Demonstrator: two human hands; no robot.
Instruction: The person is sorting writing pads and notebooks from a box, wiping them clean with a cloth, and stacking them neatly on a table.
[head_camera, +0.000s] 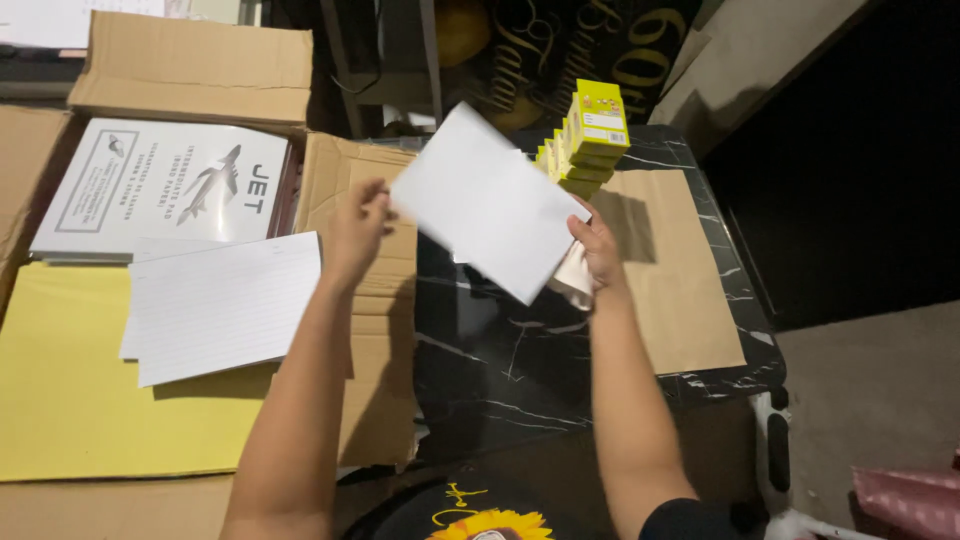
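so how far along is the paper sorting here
Done, apparently: loose lined sheets lie on the yellow pad in the cardboard box. In hand: the right hand holds white sheets, the left hand at their edge. Untouched: the stack of yellow packs on the black marble table.

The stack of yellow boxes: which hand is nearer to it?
Right. The right hand holds the white sheet just below the stack of yellow boxes; the left hand is farther left, over the cardboard flap.
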